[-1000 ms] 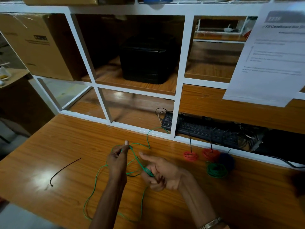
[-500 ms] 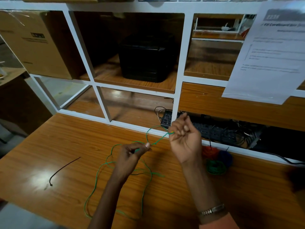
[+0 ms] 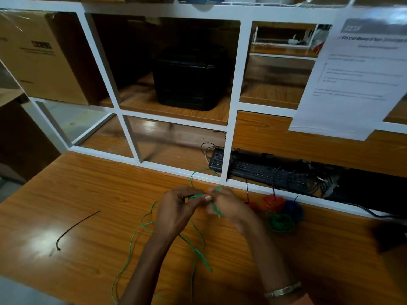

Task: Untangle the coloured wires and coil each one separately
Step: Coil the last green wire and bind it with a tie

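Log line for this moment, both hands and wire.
left hand: pinches green wire | right hand: holds same wire | finished coils: beside

Desk [image 3: 92, 194] glossy wood-grain laminate, frame [image 3: 233, 128] smooth white-painted, box [image 3: 39, 56] matt cardboard under shiny film, sheet [image 3: 352, 84] paper, wire [image 3: 130, 245] smooth green plastic, bracelet [image 3: 283, 290] shiny metal.

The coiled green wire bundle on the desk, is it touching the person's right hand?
Apart. The head view shows bare wooden desk between the right hand and the coiled green wire bundle, which lies beside the blue coil.
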Motion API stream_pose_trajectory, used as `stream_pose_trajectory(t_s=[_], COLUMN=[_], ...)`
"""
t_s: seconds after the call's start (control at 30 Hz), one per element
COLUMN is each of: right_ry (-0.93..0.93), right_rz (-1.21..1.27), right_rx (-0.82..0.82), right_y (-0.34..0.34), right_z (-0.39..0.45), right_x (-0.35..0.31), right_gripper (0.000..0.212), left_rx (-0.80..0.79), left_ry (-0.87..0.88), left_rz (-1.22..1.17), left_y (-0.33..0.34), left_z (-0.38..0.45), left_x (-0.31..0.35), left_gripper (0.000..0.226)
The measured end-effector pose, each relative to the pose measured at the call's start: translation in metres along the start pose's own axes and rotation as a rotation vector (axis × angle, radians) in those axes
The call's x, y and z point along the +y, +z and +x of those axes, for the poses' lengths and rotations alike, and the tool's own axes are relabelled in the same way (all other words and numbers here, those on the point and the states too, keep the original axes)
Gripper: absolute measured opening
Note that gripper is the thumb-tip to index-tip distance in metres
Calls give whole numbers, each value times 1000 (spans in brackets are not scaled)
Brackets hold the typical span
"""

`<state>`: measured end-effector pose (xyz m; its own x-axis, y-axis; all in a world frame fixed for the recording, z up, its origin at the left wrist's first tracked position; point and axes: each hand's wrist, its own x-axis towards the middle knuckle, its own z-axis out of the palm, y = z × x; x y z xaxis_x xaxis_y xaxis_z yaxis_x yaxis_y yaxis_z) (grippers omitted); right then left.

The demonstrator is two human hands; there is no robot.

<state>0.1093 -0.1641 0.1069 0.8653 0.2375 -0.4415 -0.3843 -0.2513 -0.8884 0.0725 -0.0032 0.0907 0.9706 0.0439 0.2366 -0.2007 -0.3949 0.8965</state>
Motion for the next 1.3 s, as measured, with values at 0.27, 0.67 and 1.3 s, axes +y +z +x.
stream_pose_trajectory(t_s=[0.27, 0.67, 1.3], right_ry=[198, -290, 51], right_rz=[195, 1244, -138], right_rx=[-603, -694, -128], right_y=[-5, -20, -16], right_z=[-14, -9, 1], right_x=[-5, -14, 6], right_gripper=[96, 63, 54], left_rx=[19, -11, 109], left_ry=[4, -67, -12], left_rz=[-47, -196, -235], left_y=[-23, -19, -16], left_z=[1, -7, 3], left_x=[-9, -27, -17], left_gripper=[15, 59, 42])
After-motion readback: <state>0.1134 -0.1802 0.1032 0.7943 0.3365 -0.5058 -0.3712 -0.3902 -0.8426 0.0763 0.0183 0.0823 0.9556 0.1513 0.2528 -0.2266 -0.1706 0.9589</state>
